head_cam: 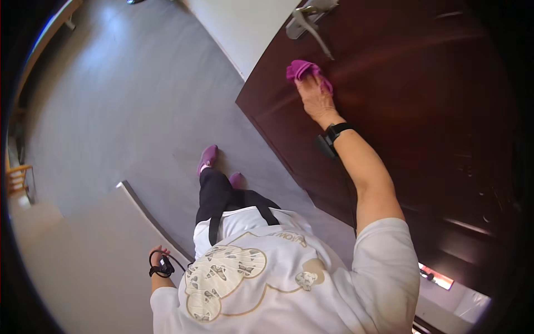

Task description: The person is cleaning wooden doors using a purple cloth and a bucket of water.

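My right hand [316, 98] holds a bunched magenta cloth [301, 69] against a dark reddish-brown door [400, 108]. Just above the cloth, a metal lever handle [311, 31] on its backplate is fixed near the door's edge. A black band with a small dark device [329, 142] circles my right wrist. Low on the left, my left hand [158, 252] hangs beside my body, close to the edge of a pale panel [104, 234]. A black device with a looped cable [162, 266] sits on that wrist and partly hides the hand, so its fingers are hard to make out.
Grey smooth floor [137, 112] stretches ahead, with my purple shoes [207, 158] on it. Beyond the door's edge is a white wall [242, 29]. A wooden chair [18, 180] stands at the far left. Behind the door at lower right, a bright picture or screen [436, 276] shows.
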Demonstrator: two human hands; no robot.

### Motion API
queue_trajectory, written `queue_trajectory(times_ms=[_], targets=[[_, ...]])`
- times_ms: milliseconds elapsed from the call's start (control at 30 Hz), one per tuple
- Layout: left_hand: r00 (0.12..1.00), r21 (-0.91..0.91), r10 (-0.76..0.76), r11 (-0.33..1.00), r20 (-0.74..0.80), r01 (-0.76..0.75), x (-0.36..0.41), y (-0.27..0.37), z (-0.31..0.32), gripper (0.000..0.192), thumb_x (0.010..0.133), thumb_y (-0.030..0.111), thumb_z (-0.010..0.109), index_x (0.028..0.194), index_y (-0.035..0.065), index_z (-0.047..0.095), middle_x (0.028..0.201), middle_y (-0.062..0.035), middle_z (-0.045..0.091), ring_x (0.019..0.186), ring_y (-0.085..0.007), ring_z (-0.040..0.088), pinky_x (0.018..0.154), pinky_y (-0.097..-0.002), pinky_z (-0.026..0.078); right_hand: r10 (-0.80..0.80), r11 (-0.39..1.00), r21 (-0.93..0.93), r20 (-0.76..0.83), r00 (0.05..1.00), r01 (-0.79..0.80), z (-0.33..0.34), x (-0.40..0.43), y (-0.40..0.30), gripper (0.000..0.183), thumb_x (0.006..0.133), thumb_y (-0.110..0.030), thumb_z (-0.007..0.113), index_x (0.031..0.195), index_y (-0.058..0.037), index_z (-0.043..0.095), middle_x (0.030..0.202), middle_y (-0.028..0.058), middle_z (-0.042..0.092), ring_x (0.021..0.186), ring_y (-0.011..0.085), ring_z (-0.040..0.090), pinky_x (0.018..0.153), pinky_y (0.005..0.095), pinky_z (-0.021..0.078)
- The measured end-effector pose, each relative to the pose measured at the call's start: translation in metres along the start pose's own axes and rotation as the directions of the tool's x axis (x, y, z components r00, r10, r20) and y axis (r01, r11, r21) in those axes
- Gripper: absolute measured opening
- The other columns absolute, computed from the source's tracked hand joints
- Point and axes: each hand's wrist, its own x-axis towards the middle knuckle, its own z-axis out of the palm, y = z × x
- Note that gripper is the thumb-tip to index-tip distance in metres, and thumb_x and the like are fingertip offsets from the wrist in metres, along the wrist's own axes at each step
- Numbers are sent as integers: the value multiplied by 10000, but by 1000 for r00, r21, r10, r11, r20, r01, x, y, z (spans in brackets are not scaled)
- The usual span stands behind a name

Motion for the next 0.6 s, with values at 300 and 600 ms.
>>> queue_trajectory(times_ms=[300,600], targets=[[974,-119,-221,967,42,224,-17,-76,-55,359,827,251,539,1135,74,485,877,-116,582,723,-283,624,512,-391,475,203,839,-411,-372,906,-357,-126,29,1,549,773,-306,641,1251,-86,487,1417,197,314,1275,362,342,906,516,344],[970,226,-221,954,97,195,-3,-55,13,393,885,321,495,1202,90,474,913,-96,601,714,-218,631,582,-371,481,185,872,-427,-163,969,-239,16,89,-41,677,777,-374,632,1329,-63,393,1457,194,229,1323,350,254,965,535,311]])
